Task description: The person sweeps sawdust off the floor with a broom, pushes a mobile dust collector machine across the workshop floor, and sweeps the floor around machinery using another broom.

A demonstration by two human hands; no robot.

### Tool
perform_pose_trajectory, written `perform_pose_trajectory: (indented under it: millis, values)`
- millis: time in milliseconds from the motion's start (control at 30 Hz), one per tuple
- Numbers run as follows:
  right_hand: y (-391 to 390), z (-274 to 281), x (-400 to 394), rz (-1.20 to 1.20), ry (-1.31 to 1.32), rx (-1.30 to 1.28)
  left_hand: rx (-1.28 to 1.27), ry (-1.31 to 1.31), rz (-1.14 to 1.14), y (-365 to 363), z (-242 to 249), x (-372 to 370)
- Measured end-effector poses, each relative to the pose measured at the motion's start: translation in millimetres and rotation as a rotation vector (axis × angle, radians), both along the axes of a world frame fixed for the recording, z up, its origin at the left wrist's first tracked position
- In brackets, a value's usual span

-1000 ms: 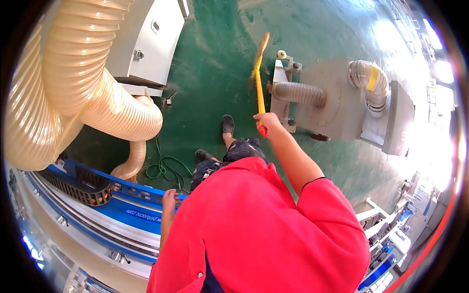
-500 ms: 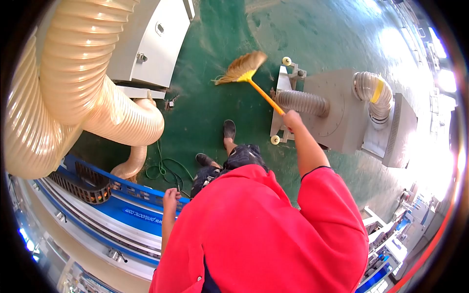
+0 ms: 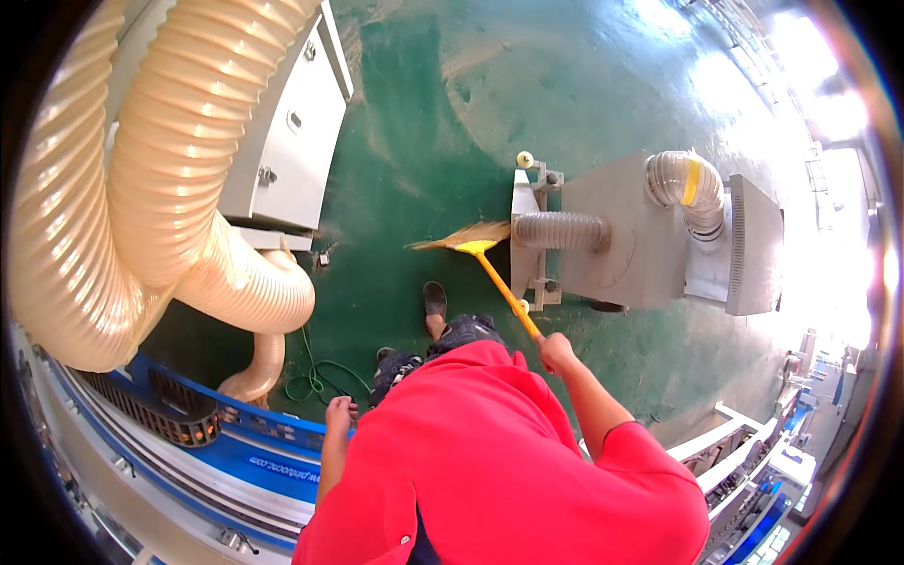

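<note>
My right hand point(image 3: 556, 353) is wrapped around the orange handle of a broom point(image 3: 504, 287). Its yellow collar and straw bristles reach down to the green floor, close to the front edge of a grey wheeled machine. My left hand point(image 3: 341, 412) hangs by my side with its fingers loosely curled and a little apart, holding nothing. It is nearest to the blue rail of a long machine point(image 3: 282, 468) on the left.
Large cream ducts point(image 3: 179, 141) curve beside a white cabinet point(image 3: 299, 122) at the left. The grey wheeled machine point(image 3: 626, 250), with flexible hoses, stands at the right. A green hose point(image 3: 325, 377) lies coiled on the floor point(image 3: 405, 122) near my feet.
My right hand has drawn the broom back toward my body, its head now lower in the view. My body has stepped or turned slightly; the left hand stays by my side.
</note>
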State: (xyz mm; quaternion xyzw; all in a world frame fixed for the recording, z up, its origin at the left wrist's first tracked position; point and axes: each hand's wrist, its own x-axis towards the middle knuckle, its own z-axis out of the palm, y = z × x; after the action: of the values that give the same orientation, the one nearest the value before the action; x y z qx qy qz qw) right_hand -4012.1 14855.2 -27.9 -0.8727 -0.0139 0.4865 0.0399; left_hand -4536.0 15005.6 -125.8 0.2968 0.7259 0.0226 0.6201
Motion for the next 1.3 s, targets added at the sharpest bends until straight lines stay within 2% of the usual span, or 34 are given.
perform_pose_trajectory:
  millis: [133, 200, 267, 300, 333, 400, 467, 500, 567, 667, 700, 767, 833, 933, 967, 1067, 1100, 1233, 1300]
  values:
    - [19, 9, -6, -0.1, -0.009, 0.182, 0.042, -0.026, -0.05, 37, 7, 23]
    - [38, 9, 4, -0.032, -0.066, 0.219, 0.067, 0.0, -0.117, 56, 11, 38]
    - [52, -9, 20, 0.015, -0.13, 0.281, 0.093, 0.028, -0.188, 76, 17, 55]
    - [49, -48, 31, 0.118, -0.231, 0.31, 0.106, 0.043, -0.226, 85, 24, 67]
    - [57, -48, 37, 0.103, -0.232, 0.324, 0.117, 0.059, -0.266, 95, 26, 76]
    - [85, -42, 51, 0.07, -0.233, 0.354, 0.18, 0.037, -0.333, 111, 13, 87]
    - [110, -12, 62, -0.088, -0.09, 0.409, 0.171, 0.019, -0.389, 131, 16, 110]
    - [120, -2, 67, -0.171, -0.034, 0.43, 0.186, 0.048, -0.488, 141, 25, 127]
    - [134, -2, 76, -0.302, 0.017, 0.503, 0.198, 0.056, -0.596, 164, 30, 151]
    - [154, 15, 102, -0.231, -0.095, 0.468, 0.187, 0.076, -0.656, 203, 37, 197]
    - [158, 7, 112, -0.051, -0.337, 0.465, 0.179, 0.076, -0.658, 218, 34, 210]
    - [165, 2, 140, -0.074, -0.389, 0.401, 0.156, 0.054, -0.658, 253, 14, 234]
    - [176, 0, 167, -0.07, -0.442, 0.38, 0.119, 0.026, -0.655, 291, -29, 246]
    - [208, 16, 213, -0.146, -0.35, 0.374, 0.06, 0.074, -0.629, 347, -37, 314]
    - [217, 2, 225, -0.122, -0.425, 0.387, 0.063, 0.069, -0.689, 365, -33, 338]
    - [265, 18, 270, -0.606, -0.058, 0.484, 0.105, -0.051, -0.666, 417, -26, 419]
    - [276, 6, 283, -0.769, 0.007, 0.577, 0.131, -0.09, -0.663, 431, -8, 452]
    - [331, 21, 334, -1.092, 0.172, 0.63, 0.239, -0.183, -0.614, 478, 32, 545]
    - [350, 18, 358, -1.086, 0.185, 0.626, 0.205, -0.233, -0.574, 490, 42, 581]
